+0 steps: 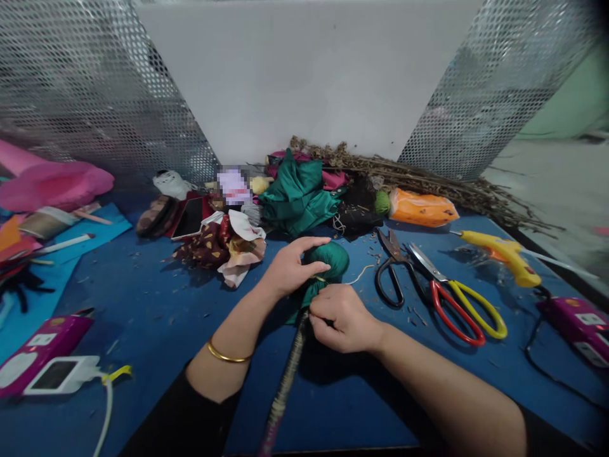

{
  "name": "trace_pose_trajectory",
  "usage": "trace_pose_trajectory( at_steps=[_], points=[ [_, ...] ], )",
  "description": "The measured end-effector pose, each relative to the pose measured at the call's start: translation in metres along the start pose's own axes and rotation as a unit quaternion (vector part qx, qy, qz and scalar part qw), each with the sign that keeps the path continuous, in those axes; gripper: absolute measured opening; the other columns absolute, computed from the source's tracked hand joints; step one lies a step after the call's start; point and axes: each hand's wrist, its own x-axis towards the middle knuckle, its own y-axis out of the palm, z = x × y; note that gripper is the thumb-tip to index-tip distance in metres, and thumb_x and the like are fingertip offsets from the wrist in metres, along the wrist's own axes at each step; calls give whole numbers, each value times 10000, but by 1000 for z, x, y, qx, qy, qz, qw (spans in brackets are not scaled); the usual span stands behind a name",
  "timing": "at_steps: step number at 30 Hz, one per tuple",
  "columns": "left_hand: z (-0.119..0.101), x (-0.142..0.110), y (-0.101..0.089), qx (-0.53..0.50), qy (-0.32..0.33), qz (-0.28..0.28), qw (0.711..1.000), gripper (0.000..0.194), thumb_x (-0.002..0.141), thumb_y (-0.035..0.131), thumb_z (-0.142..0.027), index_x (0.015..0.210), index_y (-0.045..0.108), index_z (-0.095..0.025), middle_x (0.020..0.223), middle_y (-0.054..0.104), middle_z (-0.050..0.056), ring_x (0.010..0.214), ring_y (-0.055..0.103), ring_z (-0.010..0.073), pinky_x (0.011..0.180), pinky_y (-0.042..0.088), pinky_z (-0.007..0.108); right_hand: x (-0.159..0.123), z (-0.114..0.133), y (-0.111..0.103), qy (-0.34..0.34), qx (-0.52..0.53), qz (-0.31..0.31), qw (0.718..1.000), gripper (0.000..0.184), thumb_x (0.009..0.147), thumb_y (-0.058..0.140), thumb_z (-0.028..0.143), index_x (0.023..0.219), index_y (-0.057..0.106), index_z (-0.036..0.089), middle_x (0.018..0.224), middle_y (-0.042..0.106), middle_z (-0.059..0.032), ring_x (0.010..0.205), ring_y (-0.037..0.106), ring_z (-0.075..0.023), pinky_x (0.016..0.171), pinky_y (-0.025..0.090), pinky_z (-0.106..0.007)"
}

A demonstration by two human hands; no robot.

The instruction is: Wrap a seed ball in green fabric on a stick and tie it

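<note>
A round head wrapped in smooth green cloth (337,259) sits at the top of a stick (291,365) bound with cord, which slants down toward me. My left hand (292,266) grips the head, thumb and forefinger curled over its left side. Below it the cloth is gathered, and a thin pale string (362,275) crosses there, its loose end trailing right over the table. My right hand (343,317) is closed in a fist against the gathered cloth beside the stick's top. What lies inside that fist is hidden.
To the right are black-handled shears (391,279), scissors with red and yellow handles (457,304) and a yellow glue gun (504,251). Green fabric (299,197), dry stems (428,174) and an orange packet (421,208) lie behind. A white-and-purple device (52,376) lies left on the blue table (157,324).
</note>
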Motion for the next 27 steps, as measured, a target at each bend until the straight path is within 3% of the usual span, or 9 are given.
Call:
trace_pose_trajectory(
  at_steps=[4,10,16,22,27],
  points=[
    [-2,-2,-16,63,61,80,993,651,691,715,-225,1302,493,-249,1384,490,67,1277,439,247,1062,360,421,-1,-1,-2,-12,-1,-29,1000,270,765,406,152,552,249,209,498,346,45,494,293,-105,548,233,-275],
    [-15,-8,-9,208,133,81,966,687,765,569,-96,1395,348,-258,1470,370,64,1352,331,212,1101,334,410,1,1,-5,-4,2,-39,999,264,766,394,157,551,254,218,495,355,39,501,314,-112,554,247,-280],
    [-12,-12,10,295,111,60,947,692,785,452,-30,1427,247,-188,1505,294,111,1396,231,239,1090,348,436,0,-2,-8,4,21,-3,1000,269,753,395,156,529,259,214,490,359,41,482,295,-102,532,247,-277],
    [-10,-9,8,268,94,56,957,685,774,481,-56,1418,261,-135,1479,321,162,1374,283,236,1115,316,418,2,-4,-10,8,51,48,997,262,717,413,178,515,248,208,487,293,52,476,244,-98,516,226,-276],
    [-10,-10,8,267,90,60,958,681,769,488,-73,1414,275,-117,1470,335,175,1362,308,250,1112,322,425,0,-4,-8,11,71,49,996,243,702,410,176,523,250,207,492,273,56,477,240,-97,515,221,-273]
  ],
)
